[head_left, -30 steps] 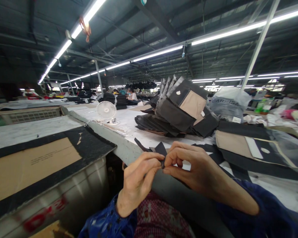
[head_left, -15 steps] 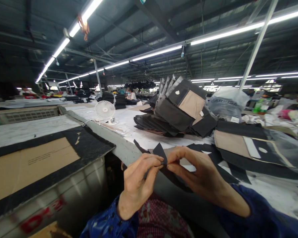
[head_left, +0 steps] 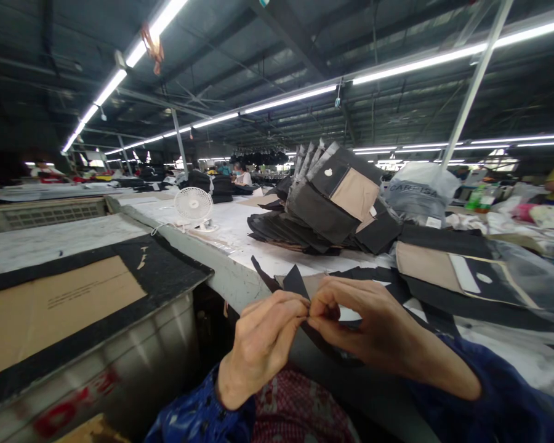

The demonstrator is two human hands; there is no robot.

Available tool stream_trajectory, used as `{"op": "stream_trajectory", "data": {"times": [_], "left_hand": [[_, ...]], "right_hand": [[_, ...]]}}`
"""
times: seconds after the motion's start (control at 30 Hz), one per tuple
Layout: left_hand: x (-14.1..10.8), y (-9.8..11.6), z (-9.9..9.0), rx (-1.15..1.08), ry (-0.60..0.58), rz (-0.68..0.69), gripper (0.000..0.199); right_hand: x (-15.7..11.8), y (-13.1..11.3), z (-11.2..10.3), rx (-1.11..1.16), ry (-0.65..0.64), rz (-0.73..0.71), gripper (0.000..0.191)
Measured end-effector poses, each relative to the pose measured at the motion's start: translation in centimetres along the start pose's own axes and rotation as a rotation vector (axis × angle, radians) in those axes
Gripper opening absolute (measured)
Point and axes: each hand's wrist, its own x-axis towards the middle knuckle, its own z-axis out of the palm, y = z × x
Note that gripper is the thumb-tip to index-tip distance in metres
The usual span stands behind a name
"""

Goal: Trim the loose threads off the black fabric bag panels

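A dark fabric piece is pinched at its edge between my two hands, just past the table's near edge. My left hand is closed on it, thumb against fingertips. Right beside it, the thumb and forefinger of my right hand are pressed together on the same piece. The fingertips of both hands meet, so the exact spot they grip is hidden. More of the dark cloth hangs below my fingers. Behind my right hand lie several flat dark cloth pieces with white bits among them.
Ahead stands a leaning stack of black and beige fabric panels. A small white fan is left of it on the white table. A clear plastic bag sits behind. At left, cardboard lies on a pale bin.
My fingertips have come together, the left hand shifting slightly right and the right hand's fingers curling in more. The dark fabric piece stays pinched between them.
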Motion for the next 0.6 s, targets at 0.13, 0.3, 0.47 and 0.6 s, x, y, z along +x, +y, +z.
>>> {"op": "stream_trajectory", "data": {"times": [0.13,0.3,0.47,0.6], "left_hand": [[0.0,0.0,0.2,0.012,0.016,-0.015,0.021],[0.3,-0.9,-0.8,0.107,0.225,-0.233,0.014],[1.4,-0.4,-3.5,0.237,0.434,-0.479,0.006],[1.8,2.2,-6.8,0.246,0.484,-0.537,0.027]], "right_hand": [[0.0,0.2,0.0,0.013,0.03,-0.001,0.007],[-0.5,0.1,0.2,-0.228,0.059,-0.031,0.018],[0.9,0.6,0.8,-0.436,0.024,-0.075,0.012],[4.0,1.8,-0.2,-0.382,0.064,-0.018,0.017]]}}
